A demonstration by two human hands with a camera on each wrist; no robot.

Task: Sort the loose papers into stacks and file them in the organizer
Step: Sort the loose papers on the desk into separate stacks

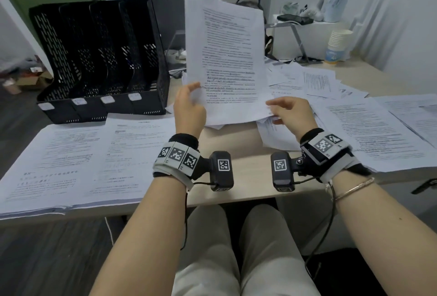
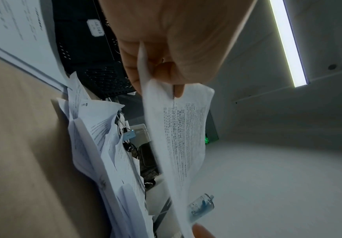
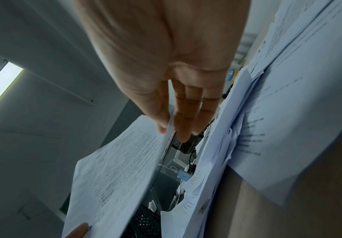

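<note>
While both hands hold it up, a printed sheet stands nearly upright in the centre of the head view, above the desk. At its lower left edge the left hand pinches it, thumb on the printed face and fingers curled behind; the left wrist view shows the paper edge clamped between thumb and fingers. At its lower right corner the right hand pinches it too, and the right wrist view shows the thumb pressed against nearly straight fingers with the sheet between them.

A black mesh organizer with four slots stands at the upper left of the frame; no papers show in its slots. Below it, at lower left, two neat stacks lie side by side on the desk. More stacks lie at the right. Loose papers lie jumbled behind the held sheet, centre right. Paper cups stand stacked at upper right.
</note>
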